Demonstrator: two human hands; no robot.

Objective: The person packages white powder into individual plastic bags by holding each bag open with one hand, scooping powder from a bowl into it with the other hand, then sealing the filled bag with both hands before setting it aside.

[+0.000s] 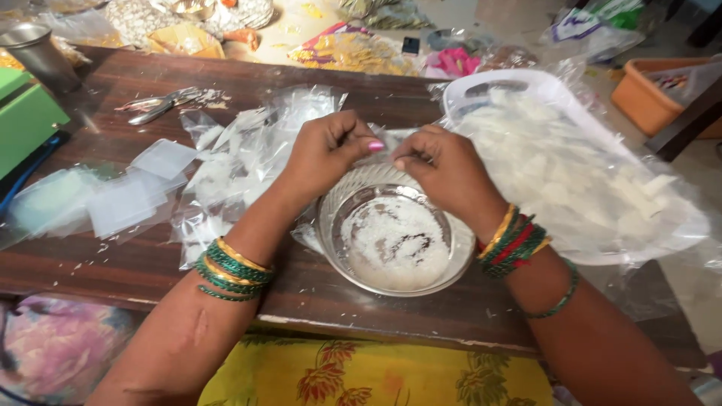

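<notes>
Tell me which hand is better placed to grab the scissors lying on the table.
Probably the left hand: the scissors lie at the table's far left, on its side. The right hand would have to cross over the steel bowl.

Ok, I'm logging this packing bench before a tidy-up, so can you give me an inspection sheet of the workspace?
Surface: dark wooden table, white flecks scattered.
Job's things: glass bowl holding white flakes; both hands pinch a small clear pouch above it.
Clutter: white plastic basket lined with a bag of white pieces, clear pouches, pliers, steel tumbler.
Grip: left hand and right hand pinched shut.
Cables: blue cord by green machine.
Surroundings: orange tub, floor packets.
</notes>
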